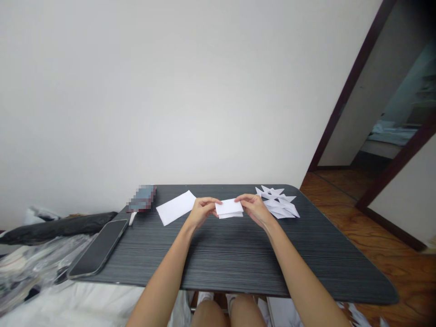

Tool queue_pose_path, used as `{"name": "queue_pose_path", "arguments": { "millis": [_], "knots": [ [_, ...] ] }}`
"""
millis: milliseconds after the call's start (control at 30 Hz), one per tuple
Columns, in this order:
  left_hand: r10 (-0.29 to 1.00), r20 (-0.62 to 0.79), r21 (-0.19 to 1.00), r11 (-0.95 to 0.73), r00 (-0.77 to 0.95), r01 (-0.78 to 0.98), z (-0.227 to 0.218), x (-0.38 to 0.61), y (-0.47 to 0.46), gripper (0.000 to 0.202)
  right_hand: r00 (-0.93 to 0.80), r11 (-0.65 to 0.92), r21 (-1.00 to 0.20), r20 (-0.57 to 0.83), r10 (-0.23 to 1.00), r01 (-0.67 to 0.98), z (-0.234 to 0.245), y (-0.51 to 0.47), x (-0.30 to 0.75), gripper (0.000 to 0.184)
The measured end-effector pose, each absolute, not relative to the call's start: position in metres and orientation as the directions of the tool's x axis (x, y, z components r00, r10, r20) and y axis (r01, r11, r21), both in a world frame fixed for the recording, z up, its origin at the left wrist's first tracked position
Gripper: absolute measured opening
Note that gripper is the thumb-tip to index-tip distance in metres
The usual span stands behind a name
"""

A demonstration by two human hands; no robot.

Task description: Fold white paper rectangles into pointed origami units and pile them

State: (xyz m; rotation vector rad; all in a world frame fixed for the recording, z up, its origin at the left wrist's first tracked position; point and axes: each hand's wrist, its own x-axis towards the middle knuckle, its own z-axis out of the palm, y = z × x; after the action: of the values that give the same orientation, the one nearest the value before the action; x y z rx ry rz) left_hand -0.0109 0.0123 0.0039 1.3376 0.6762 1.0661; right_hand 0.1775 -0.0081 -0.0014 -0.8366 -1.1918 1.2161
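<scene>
A small folded sheet of white paper (229, 208) is held up over the dark table, its lower layer showing beneath the upper one. My left hand (203, 211) pinches its left end between thumb and fingers. At the opposite end, my right hand (254, 208) grips the upper right corner the same way. Just left of my left hand lies a flat white paper sheet (176, 208). Behind and to the right of my right hand sits a pile of pointed folded paper pieces (281, 206), partly hidden by that hand.
The dark table (235, 268) stands against a white wall. A phone (98, 248) lies at its left edge, near a blurred-out dark item with red edges (143, 198) and a small white strip (132, 219). Plastic-wrapped stuff (44, 259) is heaped left of the table. A doorway opens at right.
</scene>
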Motion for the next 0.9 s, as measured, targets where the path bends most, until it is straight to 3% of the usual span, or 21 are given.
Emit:
{"name": "queue_pose_path", "arguments": {
  "millis": [233,400,500,600,767,900],
  "knots": [
    [0.882,0.152,0.954,-0.014,0.447,-0.298,0.002,-0.009,0.011,0.022,-0.074,0.305,-0.947,0.313,0.947,-0.099,-0.001,-0.008,0.178,0.009],
    [0.907,0.067,0.936,0.087,0.416,-0.341,-0.005,-0.006,0.017,0.025,-0.152,0.342,-0.932,0.357,0.922,-0.115,0.01,-0.017,0.178,0.028],
    [0.894,0.004,0.916,0.177,0.448,-0.361,-0.007,-0.005,0.018,0.025,-0.203,0.392,-0.911,0.41,0.889,-0.126,0.013,-0.019,0.177,0.021],
    [0.854,-0.024,0.934,0.204,0.52,-0.293,-0.006,-0.003,0.015,0.026,-0.236,0.413,-0.91,0.409,0.881,-0.036,0.009,-0.016,0.176,0.014],
    [0.9,0.114,0.988,-0.06,0.422,-0.139,-0.002,-0.003,0.013,0.038,-0.26,0.474,-0.862,0.423,0.868,0.18,0.001,-0.011,0.177,0.014],
    [0.906,0.243,0.962,-0.272,0.347,0.035,0.001,-0.007,0.014,0.044,-0.324,0.524,-0.801,0.433,0.841,0.29,-0.002,-0.012,0.175,0.016]
  ]
}}
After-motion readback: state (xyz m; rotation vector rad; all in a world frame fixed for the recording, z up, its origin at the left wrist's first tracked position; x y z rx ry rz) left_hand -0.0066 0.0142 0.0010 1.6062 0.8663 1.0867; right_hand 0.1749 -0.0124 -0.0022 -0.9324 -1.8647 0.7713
